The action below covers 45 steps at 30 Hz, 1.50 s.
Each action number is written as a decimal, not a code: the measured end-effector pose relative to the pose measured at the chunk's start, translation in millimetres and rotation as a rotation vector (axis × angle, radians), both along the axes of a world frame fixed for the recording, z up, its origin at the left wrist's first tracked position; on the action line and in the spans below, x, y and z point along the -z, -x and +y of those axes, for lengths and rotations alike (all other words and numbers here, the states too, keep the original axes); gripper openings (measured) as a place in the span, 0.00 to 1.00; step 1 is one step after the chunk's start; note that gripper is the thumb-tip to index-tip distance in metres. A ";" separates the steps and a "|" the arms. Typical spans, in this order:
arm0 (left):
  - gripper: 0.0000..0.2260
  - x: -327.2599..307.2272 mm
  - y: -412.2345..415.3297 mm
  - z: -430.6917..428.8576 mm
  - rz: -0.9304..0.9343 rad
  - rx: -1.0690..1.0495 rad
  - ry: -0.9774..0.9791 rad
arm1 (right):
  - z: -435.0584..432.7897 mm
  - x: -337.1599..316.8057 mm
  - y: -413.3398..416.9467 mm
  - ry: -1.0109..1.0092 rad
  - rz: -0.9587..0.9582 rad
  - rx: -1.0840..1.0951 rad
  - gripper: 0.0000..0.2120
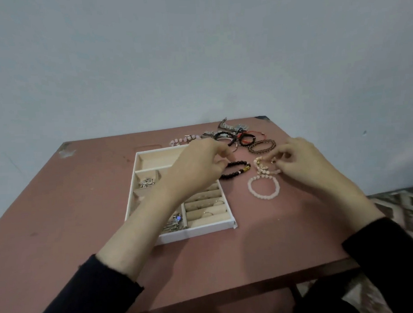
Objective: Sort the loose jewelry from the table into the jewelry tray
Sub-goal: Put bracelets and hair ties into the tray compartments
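A white jewelry tray [140,158] with beige compartments lies on the reddish table [62,208]; silver pieces sit in its left cells and rings in its slotted rows. My left hand [196,166] hovers over the tray's right side with fingers curled near a black bead bracelet [236,169]; whether it grips anything is hidden. My right hand [301,162] pinches a small gold piece on a tangled pink bead bracelet [264,167]. A round pale pink bead bracelet [264,188] lies just in front of it.
A heap of loose bracelets [233,135] lies behind the tray near the table's back edge, with a brown bead bracelet [262,146] and a pink bead strand [181,140]. The wall stands right behind. The table's right edge drops to patterned floor [403,203].
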<state>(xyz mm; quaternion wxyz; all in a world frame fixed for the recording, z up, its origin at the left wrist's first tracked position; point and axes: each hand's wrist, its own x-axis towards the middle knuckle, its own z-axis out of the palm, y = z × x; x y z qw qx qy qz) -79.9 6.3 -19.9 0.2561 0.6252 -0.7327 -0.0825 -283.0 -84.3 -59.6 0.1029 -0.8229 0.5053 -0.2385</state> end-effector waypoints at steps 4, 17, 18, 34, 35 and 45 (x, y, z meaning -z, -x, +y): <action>0.10 3.1 8.9 -8.0 -0.008 0.019 0.010 | 5.5 -0.7 6.8 -0.013 0.071 -0.070 0.09; 0.09 4.7 18.0 -17.5 -0.010 0.018 -0.036 | -1.9 -0.2 6.0 -0.096 -0.286 -0.031 0.02; 0.09 4.6 17.9 -17.9 -0.009 0.017 -0.039 | -3.0 -1.2 4.9 -0.116 -0.377 0.000 0.03; 0.10 31.0 34.5 -24.8 -0.172 0.040 -0.027 | 0.1 -2.0 -8.0 -0.247 -1.090 0.067 0.07; 0.11 33.4 36.8 -25.7 -0.203 0.032 -0.026 | 0.4 -1.6 -8.3 -0.247 -1.084 0.064 0.07; 0.09 39.1 54.1 -30.3 -0.284 -0.051 -0.009 | 1.3 -0.6 -8.3 -0.233 -1.060 0.063 0.07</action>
